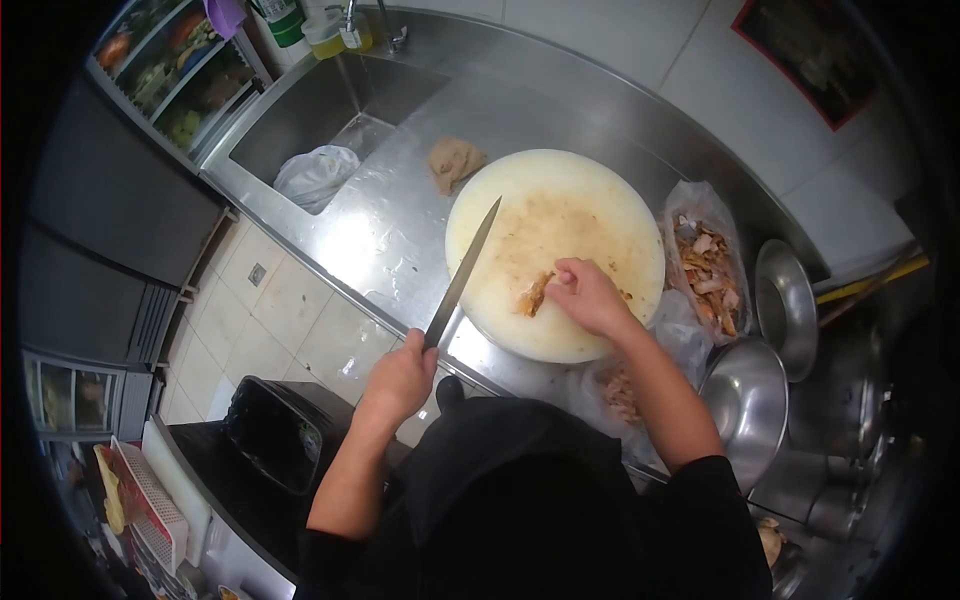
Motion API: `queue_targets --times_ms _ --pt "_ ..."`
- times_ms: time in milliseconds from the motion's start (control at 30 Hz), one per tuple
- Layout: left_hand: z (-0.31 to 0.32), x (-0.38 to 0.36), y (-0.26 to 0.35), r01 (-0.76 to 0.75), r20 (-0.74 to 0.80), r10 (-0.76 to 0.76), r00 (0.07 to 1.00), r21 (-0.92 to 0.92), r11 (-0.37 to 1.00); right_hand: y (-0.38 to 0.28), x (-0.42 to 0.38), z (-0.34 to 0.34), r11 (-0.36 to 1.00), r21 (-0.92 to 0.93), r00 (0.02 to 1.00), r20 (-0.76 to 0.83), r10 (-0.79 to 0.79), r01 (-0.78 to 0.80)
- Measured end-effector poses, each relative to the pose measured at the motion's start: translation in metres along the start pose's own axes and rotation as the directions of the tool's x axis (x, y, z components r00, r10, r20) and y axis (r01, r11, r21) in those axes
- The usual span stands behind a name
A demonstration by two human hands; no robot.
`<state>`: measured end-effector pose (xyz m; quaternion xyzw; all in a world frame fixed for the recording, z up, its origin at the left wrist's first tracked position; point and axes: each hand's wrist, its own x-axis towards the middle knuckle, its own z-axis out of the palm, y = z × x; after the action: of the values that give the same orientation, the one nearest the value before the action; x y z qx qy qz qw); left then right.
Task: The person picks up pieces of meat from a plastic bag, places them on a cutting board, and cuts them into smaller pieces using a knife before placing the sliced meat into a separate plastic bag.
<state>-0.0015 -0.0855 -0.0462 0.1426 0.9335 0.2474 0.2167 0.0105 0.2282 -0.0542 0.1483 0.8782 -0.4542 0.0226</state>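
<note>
"Brown-and-golden, glossy piece of cooked meat (531, 298): state its location in the head view."

"On the round cream-coloured cutting board (612, 200), at the fingertips of the right hand (592, 300). Thumb and fingers are drawn together, pinching its upper end."

"Expected handling?"

"Light, soft and probably greasy; it may tear or slip. Take hold at the thick middle, with broad finger pressure."

"Its long axis?"

"Slanted: from the right fingertips down and leftward, toward the board's near side."

"And the long knife with a grey metal blade (465, 272)?"

"Left hand (398, 382), fingers wrapped closed around the dark handle. Rigid, moderately heavy by judgement — hold by the handle only, clear of the edge."

"Its direction?"

"Tip away from the body and slightly right; the long axis runs obliquely from the left hand over the board's left margin. Whether the blade touches the board — cannot be told."
</note>
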Motion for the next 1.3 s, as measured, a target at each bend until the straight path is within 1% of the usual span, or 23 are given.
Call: queue_targets --times_ms 33,67,133,233,333,433,533,633,733,833,933,1033,1133,1233,1300 --pt "-0.004 -0.002 0.004 0.000 0.010 -0.001 1.000 0.019 1.000 0.006 -0.005 0.000 0.969 -0.235 0.993 -0.075 -0.093 0.073" --pt "-0.008 -0.005 0.008 -0.003 0.012 0.003 1.000 0.028 1.000 0.012 -0.007 -0.004 0.950 -0.248 0.976 -0.057 -0.212 0.192" --pt "-0.016 -0.014 0.016 -0.004 0.024 0.003 1.000 0.053 0.999 0.003 -0.019 -0.012 0.874 -0.255 0.902 -0.016 -0.431 0.413" --pt "-0.021 -0.022 0.032 -0.026 0.080 0.014 0.997 0.148 0.989 0.004 -0.010 0.002 0.730 -0.234 0.760 0.068 -0.646 0.642" --pt "-0.024 -0.031 0.041 -0.100 0.092 0.083 0.992 0.194 0.976 0.003 -0.012 0.022 0.782 -0.226 0.805 0.014 -0.594 0.581" --pt "-0.038 -0.039 0.047 -0.153 0.105 0.128 0.986 0.277 0.949 -0.001 -0.016 0.030 0.795 -0.261 0.818 -0.033 -0.574 0.547" --pt "-0.057 -0.042 0.060 -0.068 0.226 -0.031 0.974 0.416 0.907 -0.002 -0.013 0.031 0.787 -0.276 0.814 -0.025 -0.580 0.552" --pt "-0.027 -0.014 0.050 -0.114 0.211 0.040 0.977 0.351 0.929 -0.002 -0.013 0.029 0.783 -0.273 0.813 -0.003 -0.582 0.559" --pt "-0.032 0.008 0.061 -0.128 0.256 0.029 0.966 0.377 0.917 -0.005 -0.013 0.027 0.778 -0.299 0.818 0.013 -0.575 0.552" --pt "-0.061 -0.013 0.078 -0.111 0.294 -0.011 0.956 0.395 0.912 -0.006 -0.013 0.025 0.784 -0.271 0.813 -0.012 -0.583 0.558" --pt "-0.038 -0.012 0.064 -0.094 0.294 -0.017 0.956 0.360 0.928 -0.001 -0.012 0.026 0.781 -0.250 0.803 -0.022 -0.596 0.573" --pt "-0.031 0.007 0.071 -0.128 0.285 0.028 0.958 0.338 0.932 0.000 -0.012 0.027 0.791 -0.250 0.810 -0.040 -0.585 0.558" --pt "-0.057 0.000 0.092 -0.048 0.335 -0.092 0.938 0.387 0.921 0.000 -0.012 0.026 0.782 -0.233 0.796 -0.051 -0.604 0.578" --pt "-0.059 -0.011 0.084 -0.010 0.392 -0.151 0.908 0.380 0.925 0.006 -0.010 0.030 0.775 -0.247 0.788 -0.066 -0.612 0.581" --pt "-0.039 -0.001 0.083 -0.028 0.383 -0.113 0.917 0.345 0.938 0.009 -0.011 0.031 0.788 -0.233 0.797 -0.077 -0.599 0.570"
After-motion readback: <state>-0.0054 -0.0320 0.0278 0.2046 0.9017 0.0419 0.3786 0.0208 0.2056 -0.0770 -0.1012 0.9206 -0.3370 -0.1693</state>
